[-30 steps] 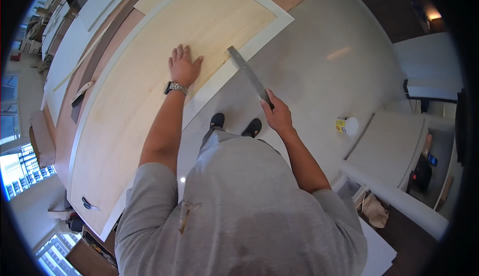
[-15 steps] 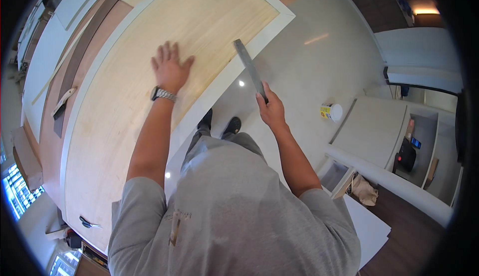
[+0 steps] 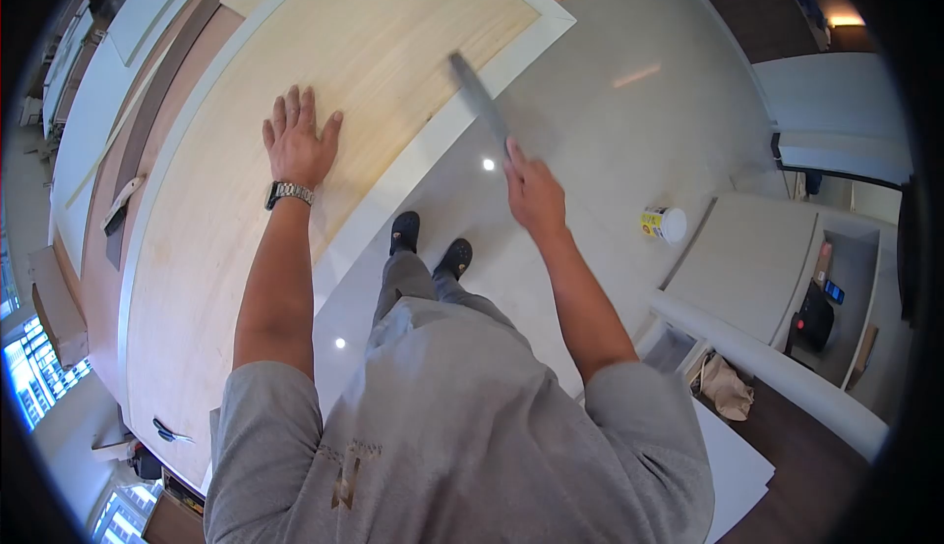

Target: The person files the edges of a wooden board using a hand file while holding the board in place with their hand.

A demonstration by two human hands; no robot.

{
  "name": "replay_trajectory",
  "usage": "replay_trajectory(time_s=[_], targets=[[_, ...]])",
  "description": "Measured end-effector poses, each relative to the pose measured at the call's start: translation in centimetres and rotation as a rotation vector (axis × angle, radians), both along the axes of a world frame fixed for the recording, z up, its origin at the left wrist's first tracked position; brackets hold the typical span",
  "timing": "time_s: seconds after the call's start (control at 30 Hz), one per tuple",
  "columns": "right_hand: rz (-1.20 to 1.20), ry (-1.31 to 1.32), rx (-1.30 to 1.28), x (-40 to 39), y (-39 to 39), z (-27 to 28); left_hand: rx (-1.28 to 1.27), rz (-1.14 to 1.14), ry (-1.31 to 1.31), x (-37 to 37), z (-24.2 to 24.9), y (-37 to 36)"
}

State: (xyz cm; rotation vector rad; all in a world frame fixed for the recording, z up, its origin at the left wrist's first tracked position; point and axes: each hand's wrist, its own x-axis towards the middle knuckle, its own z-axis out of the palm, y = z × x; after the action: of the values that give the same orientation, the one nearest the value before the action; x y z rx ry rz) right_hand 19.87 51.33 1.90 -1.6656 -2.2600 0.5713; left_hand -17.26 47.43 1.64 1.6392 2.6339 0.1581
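I grip a long flat metal bar (image 3: 479, 100) in my right hand (image 3: 534, 193), fingers closed around its near end. The bar slants up and to the left from my fist, and its far end hangs over the white border (image 3: 462, 116) of the big panel (image 3: 295, 53) in front of me; it is blurred, so I cannot tell whether it touches the border.

My left hand (image 3: 295, 146) lies open and flat on the pale wood face of the panel, fingers spread, a metal watch (image 3: 289, 193) on the wrist. That hand is well to the left of the bar.

The panel stretches from far right to near left. A small dark clip (image 3: 169, 433) sits at its near left end. Beyond its far edge lie brown boards (image 3: 162, 92) with a small tool (image 3: 123, 207) on them.

Below me are my black shoes (image 3: 429, 241) on the grey floor (image 3: 610, 131). To the right on the floor stands a yellow-and-white can (image 3: 664, 223), next to white cabinet parts (image 3: 747, 269).
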Motion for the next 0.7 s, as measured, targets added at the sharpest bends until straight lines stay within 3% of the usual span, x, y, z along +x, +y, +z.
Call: replay_trajectory(time_s=[0.13,0.27,0.37,0.47,0.57,0.7], targets=[[0.018,0.028,-0.053,1.3,-2.9,-0.1,0.005,-0.001,0.002,0.1,0.0,0.0],[0.092,0.003,0.126,-2.8,4.7,-1.4,0.017,-0.024,0.016,0.2,0.5,0.0],[0.100,-0.024,0.131,-2.8,5.3,-0.8,0.053,-0.020,0.008,-0.2,-0.3,0.1],[0.093,0.046,0.032,1.1,-1.4,-0.6,0.062,-0.018,0.025,-0.3,-0.8,0.2],[0.062,0.031,-0.065,1.8,-3.2,-0.9,0.044,-0.019,0.017,0.1,0.3,0.1],[0.122,0.004,0.059,-2.8,4.5,-0.2,0.015,-0.008,0.020,0.0,0.0,0.0]])
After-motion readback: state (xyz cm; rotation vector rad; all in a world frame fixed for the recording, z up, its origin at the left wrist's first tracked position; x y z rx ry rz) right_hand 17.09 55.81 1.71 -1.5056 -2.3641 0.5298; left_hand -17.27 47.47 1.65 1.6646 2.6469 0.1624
